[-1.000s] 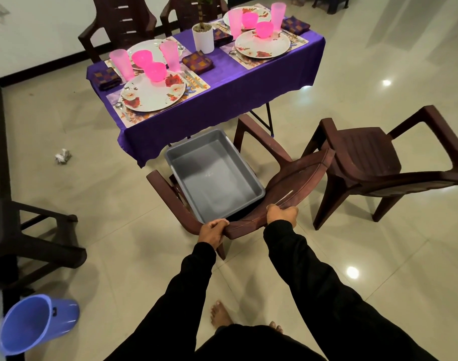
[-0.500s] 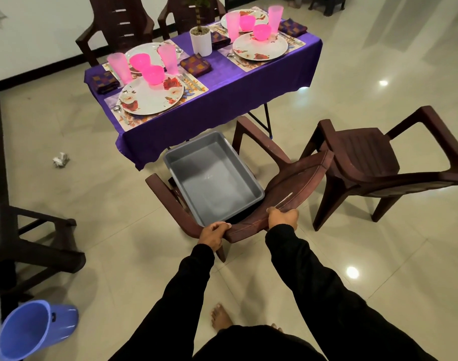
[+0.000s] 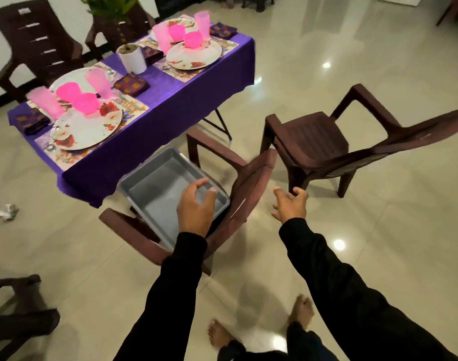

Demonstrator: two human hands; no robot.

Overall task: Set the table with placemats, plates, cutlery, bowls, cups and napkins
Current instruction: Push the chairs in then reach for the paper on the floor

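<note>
Both grips, left (image 3: pixel 195 208) and right (image 3: pixel 290 204), hang spread and empty by a chair (image 3: pixel 248 188) holding a tub (image 3: pixel 154 188) on glossy tiled floor (image 3: pixel 353 61), near the purple counter's (image 3: pixel 170 100) front edge.

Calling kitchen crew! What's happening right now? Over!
Both hands open: left hand, right hand. Table looks set. Grey tub on chair.

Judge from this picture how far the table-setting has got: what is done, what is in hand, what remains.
Done: the purple table shows four settings with plates, pink cups, bowls, napkins, placemats and some cutlery. The grey tub on the chair looks empty. In hand: nothing; the left hand hovers over the tub and the right hand is open. Left: apparently nothing.
</note>
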